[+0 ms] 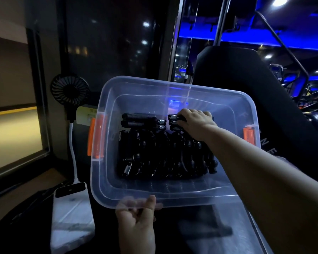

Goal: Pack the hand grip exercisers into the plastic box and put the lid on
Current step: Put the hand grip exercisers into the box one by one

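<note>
The hand grip exercisers [160, 154] lie in the bottom of the clear plastic box [141, 80]: black handles with bright coil springs, packed side by side in a row across the near part of the floor, with a few more laid lengthwise along the far part. The box has no lid on it. The right hand [195, 121] reaches in over the box's right rim, and its fingers [196, 113] are curled down around the far exerciser [174, 117], grasping it by the handle with the spring end sticking out to the left. It sits on top of two others stacked in the far right part of the box.

The left hand [136, 224] holds the box at the middle of its near rim. The thumb [151, 202] presses on top of the rim, and the other fingers are bent beneath it, showing blurred through the plastic.

An orange latch [95, 136] hangs on the box's left end and a second orange latch [249, 137] on its right end. Left of the box stands a small black fan [70, 90], with a white cable [73, 154] running down to a white power bank [72, 213] by the box's near left corner. A yellowish label [85, 114] shows behind the left latch, its print too small to read. Behind and right of the box is a black padded seat [246, 79] with faint pale letters, of which "N" and "E" can be read
</note>
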`<state>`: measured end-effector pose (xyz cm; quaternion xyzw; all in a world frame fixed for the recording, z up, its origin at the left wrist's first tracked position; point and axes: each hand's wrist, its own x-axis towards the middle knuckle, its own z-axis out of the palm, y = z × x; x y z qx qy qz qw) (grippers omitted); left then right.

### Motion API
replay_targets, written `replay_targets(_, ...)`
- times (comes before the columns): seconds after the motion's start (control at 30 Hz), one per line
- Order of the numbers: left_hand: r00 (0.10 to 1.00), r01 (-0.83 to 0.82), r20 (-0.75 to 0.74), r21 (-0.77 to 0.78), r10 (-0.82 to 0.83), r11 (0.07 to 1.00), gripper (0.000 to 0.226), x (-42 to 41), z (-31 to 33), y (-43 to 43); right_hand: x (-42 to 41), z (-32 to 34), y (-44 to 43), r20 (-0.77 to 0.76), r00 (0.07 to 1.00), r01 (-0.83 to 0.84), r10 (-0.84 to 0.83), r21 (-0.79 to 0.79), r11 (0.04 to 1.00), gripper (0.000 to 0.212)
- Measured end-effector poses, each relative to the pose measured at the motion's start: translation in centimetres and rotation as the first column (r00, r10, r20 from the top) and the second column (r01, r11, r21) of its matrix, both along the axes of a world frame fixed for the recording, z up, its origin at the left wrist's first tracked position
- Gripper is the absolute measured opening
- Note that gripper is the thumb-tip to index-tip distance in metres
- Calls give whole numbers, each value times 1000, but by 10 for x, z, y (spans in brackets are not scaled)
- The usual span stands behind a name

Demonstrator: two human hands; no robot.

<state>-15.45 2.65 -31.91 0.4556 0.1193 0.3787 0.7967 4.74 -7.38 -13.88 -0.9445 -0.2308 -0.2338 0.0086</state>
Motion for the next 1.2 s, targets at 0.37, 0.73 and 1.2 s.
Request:
replay_targets(0.37,1000,-16,-26,61,17,998,30,-4,5,-1,-9,-19,0,205,970,106,-133,137,985,36)
replay_targets(0.73,998,-52,-45,17,53,998,29,-3,6,-3,-7,-28,-10,-6,980,191,-197,269,944,47)
replay_targets(1.2,994,-86,-71,1,86,996,30,-4,7,-5,-3,-25,-7,-92,965,264,-248,346,900,55)
